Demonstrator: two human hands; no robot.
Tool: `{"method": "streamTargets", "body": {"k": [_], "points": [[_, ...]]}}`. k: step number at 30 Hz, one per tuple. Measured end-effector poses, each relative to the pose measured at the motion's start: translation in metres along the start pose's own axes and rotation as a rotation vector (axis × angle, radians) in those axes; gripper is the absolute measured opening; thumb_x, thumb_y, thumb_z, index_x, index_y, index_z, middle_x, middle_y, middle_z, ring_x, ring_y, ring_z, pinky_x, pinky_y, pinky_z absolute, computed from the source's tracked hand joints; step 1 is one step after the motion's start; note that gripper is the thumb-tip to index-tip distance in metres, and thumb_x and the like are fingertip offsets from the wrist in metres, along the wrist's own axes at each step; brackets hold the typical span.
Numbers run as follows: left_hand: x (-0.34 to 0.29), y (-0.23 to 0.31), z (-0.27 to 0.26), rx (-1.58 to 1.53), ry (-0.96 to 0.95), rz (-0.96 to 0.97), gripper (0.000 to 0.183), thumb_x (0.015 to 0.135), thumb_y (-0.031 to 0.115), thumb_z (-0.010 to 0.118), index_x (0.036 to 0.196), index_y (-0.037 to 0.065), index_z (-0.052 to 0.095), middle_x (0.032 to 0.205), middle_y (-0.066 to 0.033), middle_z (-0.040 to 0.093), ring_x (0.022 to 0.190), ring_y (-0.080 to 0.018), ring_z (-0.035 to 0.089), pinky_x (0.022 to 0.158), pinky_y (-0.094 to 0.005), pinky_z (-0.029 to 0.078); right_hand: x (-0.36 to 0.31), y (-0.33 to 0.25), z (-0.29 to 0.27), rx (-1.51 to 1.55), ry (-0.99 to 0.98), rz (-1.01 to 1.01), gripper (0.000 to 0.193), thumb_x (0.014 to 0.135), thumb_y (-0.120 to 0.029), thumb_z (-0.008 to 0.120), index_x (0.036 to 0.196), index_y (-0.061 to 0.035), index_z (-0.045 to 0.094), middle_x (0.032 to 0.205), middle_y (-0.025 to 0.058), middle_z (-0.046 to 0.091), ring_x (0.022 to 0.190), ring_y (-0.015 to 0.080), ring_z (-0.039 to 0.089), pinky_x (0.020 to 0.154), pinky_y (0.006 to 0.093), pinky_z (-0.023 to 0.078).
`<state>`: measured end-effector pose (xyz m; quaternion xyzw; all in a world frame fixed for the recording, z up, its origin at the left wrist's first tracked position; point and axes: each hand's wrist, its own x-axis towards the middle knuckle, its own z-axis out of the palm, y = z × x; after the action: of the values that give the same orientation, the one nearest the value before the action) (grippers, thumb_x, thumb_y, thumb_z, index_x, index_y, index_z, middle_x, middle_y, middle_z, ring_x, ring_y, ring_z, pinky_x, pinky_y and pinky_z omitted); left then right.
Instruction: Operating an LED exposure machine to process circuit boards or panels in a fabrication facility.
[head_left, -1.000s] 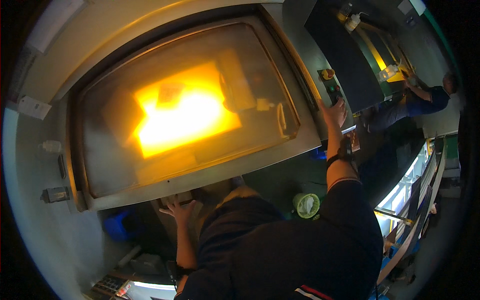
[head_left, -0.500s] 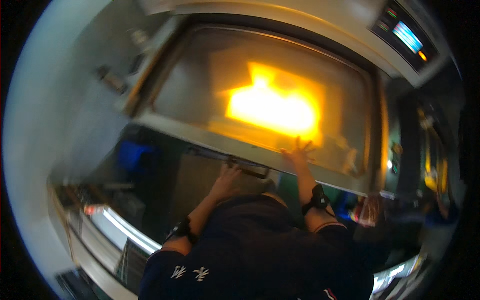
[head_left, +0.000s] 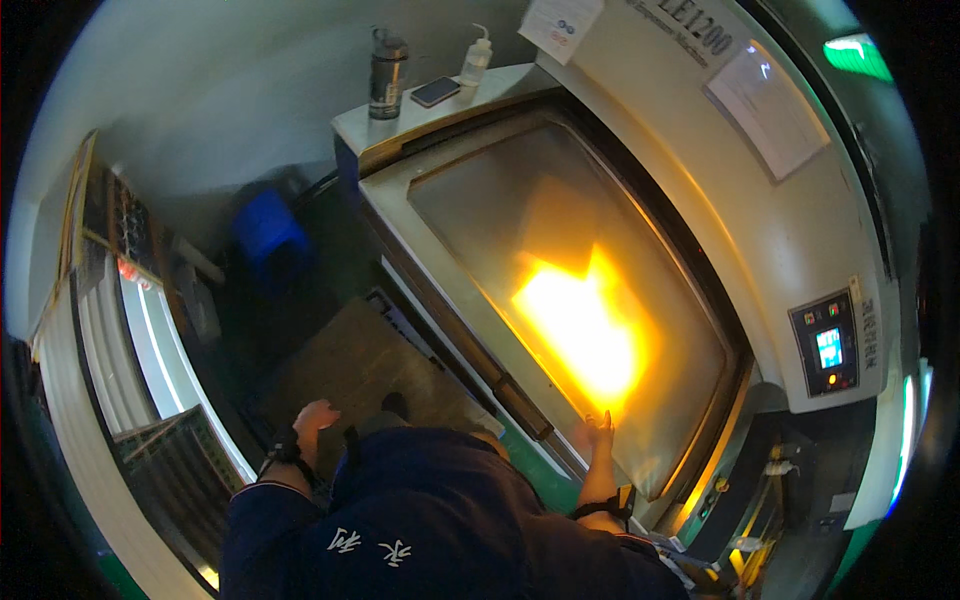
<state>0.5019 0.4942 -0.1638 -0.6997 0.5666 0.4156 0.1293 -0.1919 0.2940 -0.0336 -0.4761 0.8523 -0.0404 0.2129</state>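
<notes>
A large exposure machine with a framed, film-like bed [head_left: 480,200] takes up the middle and right, and a bright yellow glow shines through its surface. My right hand [head_left: 598,432] rests by the near edge of this bed, just below the glow, fingers spread and holding nothing. Off to the left, my left hand [head_left: 317,414] hangs over a brown board [head_left: 350,350] near the floor, apart from the machine. Its fingers look loose, with nothing visible in them. A dark handle bar [head_left: 525,405] runs along the bed's front edge, between my hands.
A dark bottle [head_left: 388,75], a phone [head_left: 436,92] and a white squeeze bottle [head_left: 477,57] stand on the far ledge. A blue bin [head_left: 270,235] is on the floor. Racked panels [head_left: 185,480] stand left. The control panel [head_left: 828,345] is at right.
The view has swung toward the left. My left hand has come off the machine's front handle and moved away to the left. My right hand is still at the bed's near edge.
</notes>
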Motion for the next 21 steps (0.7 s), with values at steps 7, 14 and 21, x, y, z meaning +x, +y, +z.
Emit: {"method": "streamTargets", "body": {"k": [7,14,21], "points": [[-0.007,-0.052,0.126,-0.262,0.155,-0.214,0.045,0.083,0.047,0.055,0.105,0.009,0.068,0.107,-0.013,0.067,0.102,-0.0341,0.062,0.082,-0.0448,0.051,0.011,-0.035,-0.018,-0.17,-0.129,-0.088,0.09,0.078,-0.063,0.055,0.149,-0.0203,0.02,0.145,0.0305,0.029,0.134,0.0439,0.031,0.106,0.0487,0.032],[0.018,0.127,0.032,-0.607,0.283,0.186,0.05,0.086,0.04,0.056,0.123,0.007,0.057,0.106,-0.0179,0.066,0.101,-0.0371,0.061,0.085,-0.0478,0.048,0.033,-0.041,-0.015,-0.225,-0.141,-0.077,0.093,0.076,-0.068,0.053,0.15,-0.0238,0.018,0.146,0.0306,0.025,0.134,0.047,0.027,0.104,0.0546,0.03],[0.029,0.095,0.05,-0.519,0.23,-0.021,0.055,0.09,0.043,0.054,0.127,0.004,0.052,0.12,-0.0169,0.06,0.11,-0.0347,0.056,0.092,-0.0467,0.045,0.066,-0.047,0.002,-0.256,-0.153,-0.015,0.096,0.074,-0.073,0.052,0.15,-0.0273,0.016,0.147,0.0306,0.022,0.134,0.05,0.024,0.102,0.0604,0.028]]}}
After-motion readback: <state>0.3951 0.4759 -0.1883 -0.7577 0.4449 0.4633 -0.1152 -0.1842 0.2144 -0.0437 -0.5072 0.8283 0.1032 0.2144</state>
